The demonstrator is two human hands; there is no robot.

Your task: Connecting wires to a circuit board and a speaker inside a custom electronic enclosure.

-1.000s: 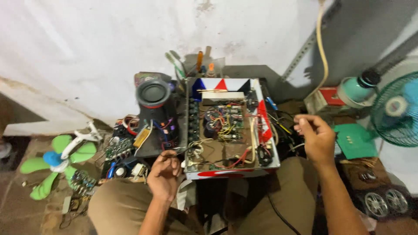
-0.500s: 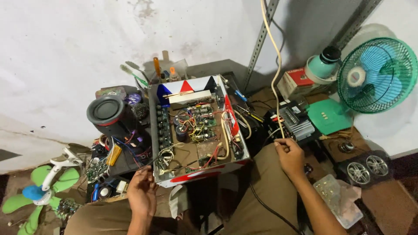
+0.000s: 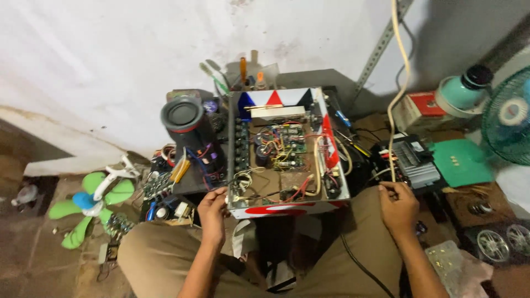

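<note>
Cramped electronics repair workshop on the floor against a stained white wall (image 3: 83, 55): open metal amplifier chassis with exposed circuit boards and wiring (image 3: 284, 152), black cylindrical speaker (image 3: 185, 124), loose green circuit boards (image 3: 157, 185), green plastic fan blades (image 3: 83, 207), teal standing fan (image 3: 508, 118).

Left of the open metal amplifier chassis (image 3: 287, 152), a black cylindrical speaker (image 3: 187, 129) and loose circuit boards (image 3: 160, 190) crowd passage; a cream cable (image 3: 398, 88) hangs right.
</note>
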